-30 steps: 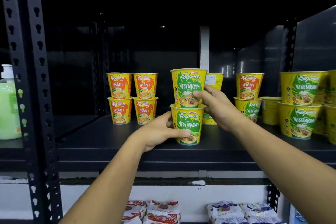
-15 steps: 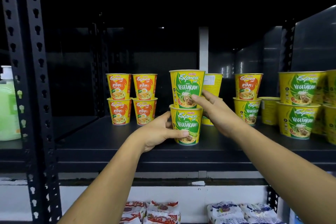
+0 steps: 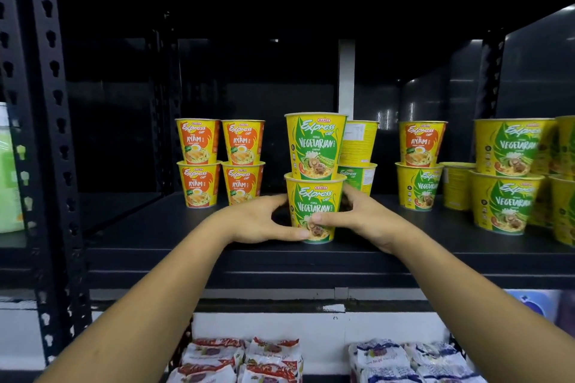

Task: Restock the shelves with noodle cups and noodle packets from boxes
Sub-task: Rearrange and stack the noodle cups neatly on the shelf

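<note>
Your left hand [image 3: 258,221] and right hand [image 3: 364,221] clamp their fingers round the lower yellow-and-green paper noodle cup [image 3: 314,199]. With orange-labelled paper cup stacks [image 3: 199,146] at 9 o'clock, restocking looks partway; the black metal shelf [image 3: 149,227] has room.

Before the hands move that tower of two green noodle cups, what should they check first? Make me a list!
1. Left hand grips the bottom Vegetarian cup: ok.
2. Right hand grips its other side: ok.
3. Top Vegetarian cup sits straight on it: ok.
4. A hand steadies the upper one: not ok, none touches it.
5. Bottom one stands flat on the shelf: ok.
6. Free room between the tower and the rear stack: cannot tell.
</note>
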Available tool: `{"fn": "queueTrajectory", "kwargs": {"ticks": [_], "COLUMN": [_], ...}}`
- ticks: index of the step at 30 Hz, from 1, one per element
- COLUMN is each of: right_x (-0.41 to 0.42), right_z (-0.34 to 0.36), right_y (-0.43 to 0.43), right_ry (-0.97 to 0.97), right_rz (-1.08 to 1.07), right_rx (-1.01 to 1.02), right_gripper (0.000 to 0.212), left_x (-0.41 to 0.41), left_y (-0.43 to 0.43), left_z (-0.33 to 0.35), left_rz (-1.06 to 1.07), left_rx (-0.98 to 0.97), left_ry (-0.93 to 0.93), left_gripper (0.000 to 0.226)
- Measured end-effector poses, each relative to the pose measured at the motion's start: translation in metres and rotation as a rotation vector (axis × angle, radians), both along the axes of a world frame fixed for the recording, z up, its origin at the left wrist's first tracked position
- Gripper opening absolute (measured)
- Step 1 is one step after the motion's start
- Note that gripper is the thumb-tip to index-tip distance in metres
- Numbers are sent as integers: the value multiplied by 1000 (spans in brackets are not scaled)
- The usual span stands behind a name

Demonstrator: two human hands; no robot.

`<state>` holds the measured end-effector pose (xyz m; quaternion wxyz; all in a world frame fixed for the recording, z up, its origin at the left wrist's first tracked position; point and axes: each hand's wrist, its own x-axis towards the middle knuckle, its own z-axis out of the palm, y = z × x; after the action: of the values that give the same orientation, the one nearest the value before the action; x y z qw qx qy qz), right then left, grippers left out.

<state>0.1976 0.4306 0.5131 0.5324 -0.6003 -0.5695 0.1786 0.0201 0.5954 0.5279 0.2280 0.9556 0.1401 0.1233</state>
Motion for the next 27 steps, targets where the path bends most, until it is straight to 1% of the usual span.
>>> {"fn": "queueTrajectory", "kwargs": {"ticks": [1,3,5,9,15,18,23,24,27], "right_x": [1,1,0,1,5,13,28,30,33], "right_z": [0,-1,0,-1,-1,0,4,4,9], "right_y": [1,2,2,3,10,21,51,58,75], "right_ry": [3,-5,-18,-45,-28,-12,-66,-70,-122], "right_rz": [1,2,-7,-51,-132,-176,-328,-345,-385], "right_rx": [-5,-10,-7,-7,-26,-48,-74,-77,-91], "right_gripper": [75,77,80,83,66,69,70,67,47], "left_x": [-1,-3,-2,-1,0,1,1,1,0], "left_y": [5,7,9,6,2,3,2,2,6], "left_z": [0,-2,-5,-6,-4,-5,-6,-6,-8], "left_rz": [30,67,65,65,84,106,116,120,127], "left_rx": [44,68,78,109,127,118,108,103,88], "left_ry": [54,109,120,157,163,150,138,131,111], "left_gripper": [100,112,114,105,84,84,83,81,78]}}
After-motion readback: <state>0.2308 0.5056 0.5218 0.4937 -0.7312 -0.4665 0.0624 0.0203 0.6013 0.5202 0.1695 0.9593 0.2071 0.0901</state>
